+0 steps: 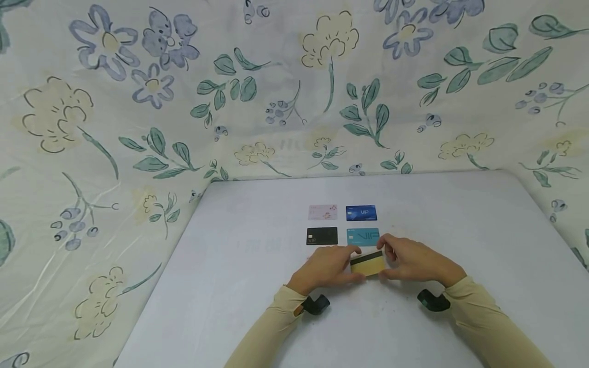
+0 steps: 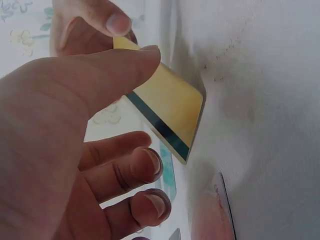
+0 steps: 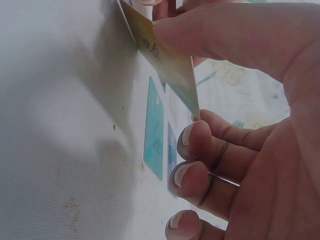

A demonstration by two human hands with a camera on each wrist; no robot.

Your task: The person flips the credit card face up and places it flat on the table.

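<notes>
Both hands hold a gold card [image 1: 368, 267] with a dark stripe, tilted up off the white table. My left hand [image 1: 327, 267] grips its left end, the thumb lying over the gold face in the left wrist view. At the other end, my right hand [image 1: 414, 259] pinches the card between thumb and fingers. The right wrist view shows the card's other side [image 3: 167, 62], with dark lettering. Just beyond the hands lies a teal VIP card [image 1: 361, 236]. A pinkish card [image 2: 212, 215] lies near the left fingers, mostly hidden by that hand in the head view.
A black VIP card [image 1: 322, 236] lies left of the teal one. Behind them are a pale pink card [image 1: 323, 212] and a blue VIP card [image 1: 361, 212], in neat rows. Floral cloth [image 1: 276, 102] rises behind the white table [image 1: 221, 286].
</notes>
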